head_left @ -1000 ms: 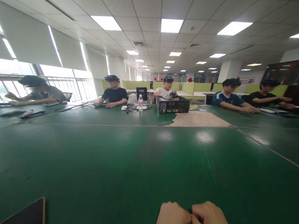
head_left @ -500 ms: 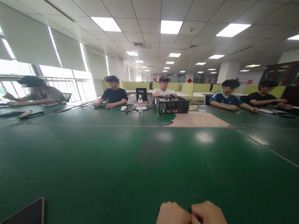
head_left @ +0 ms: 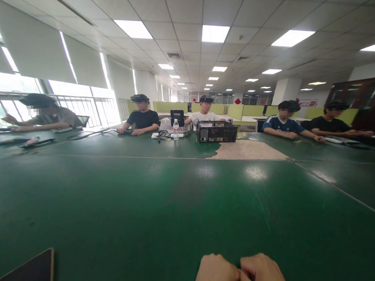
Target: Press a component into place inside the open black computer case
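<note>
At 6 o'clock, left hand (head_left: pixel 216 274) and right hand (head_left: pixel 262 272), curled together, were cut off by the bottom edge; anything between them was hidden. At 8 o'clock, a dark flat device (head_left: pixel 24 279) was cropped by the corner; its type was indeterminable.

Phone (head_left: pixel 23 280) on table (head_left: pixel 153 202), left of left hand (head_left: pixel 215 275) — right hand (head_left: pixel 263 272) beside, touching.

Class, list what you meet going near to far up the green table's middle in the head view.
Left hand beside right hand, fists touching → bare tan patch → black computer case → person in white shirt.
</note>
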Tool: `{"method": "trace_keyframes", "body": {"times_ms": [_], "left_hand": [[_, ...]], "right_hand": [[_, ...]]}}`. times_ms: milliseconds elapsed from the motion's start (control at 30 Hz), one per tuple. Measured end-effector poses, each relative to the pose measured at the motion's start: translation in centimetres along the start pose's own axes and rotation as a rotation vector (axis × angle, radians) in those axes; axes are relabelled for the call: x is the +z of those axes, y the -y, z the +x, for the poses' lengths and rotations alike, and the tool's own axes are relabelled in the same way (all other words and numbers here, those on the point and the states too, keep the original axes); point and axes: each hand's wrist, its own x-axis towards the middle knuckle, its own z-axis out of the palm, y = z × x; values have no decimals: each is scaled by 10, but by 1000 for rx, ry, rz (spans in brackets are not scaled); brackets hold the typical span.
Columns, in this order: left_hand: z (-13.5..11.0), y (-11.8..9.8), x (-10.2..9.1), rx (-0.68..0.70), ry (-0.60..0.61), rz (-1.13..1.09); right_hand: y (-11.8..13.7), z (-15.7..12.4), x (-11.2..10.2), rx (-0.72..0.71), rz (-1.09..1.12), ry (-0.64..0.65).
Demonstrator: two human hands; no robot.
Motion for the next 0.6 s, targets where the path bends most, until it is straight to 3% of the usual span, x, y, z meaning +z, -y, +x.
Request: {"method": "trace_keyframes", "body": {"times_ms": [600], "left_hand": [[-3,0,-2,14,-27,-7]], "right_hand": [[0,-1,2,-16,-52,-44]]}}
